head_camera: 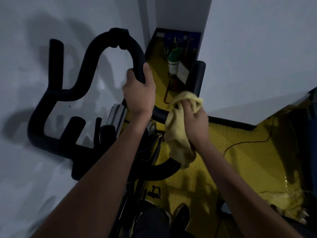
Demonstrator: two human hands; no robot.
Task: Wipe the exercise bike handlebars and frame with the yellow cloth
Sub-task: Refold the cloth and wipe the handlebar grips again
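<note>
The exercise bike's black padded handlebars loop up through the middle of the view, close to a white wall. My left hand is closed around the right side of the centre loop. My right hand grips the yellow cloth, which is bunched around the base of the right handlebar prong. Part of the cloth hangs down below my wrist. The chrome stem and dark frame sit beneath the bars, partly hidden by my left forearm.
A white wall runs close along the left, and a white pillar stands on the right. The floor is yellow, crossed by a thin black cable. A green and white bottle stands in the far corridor. A pedal and my shoes lie below.
</note>
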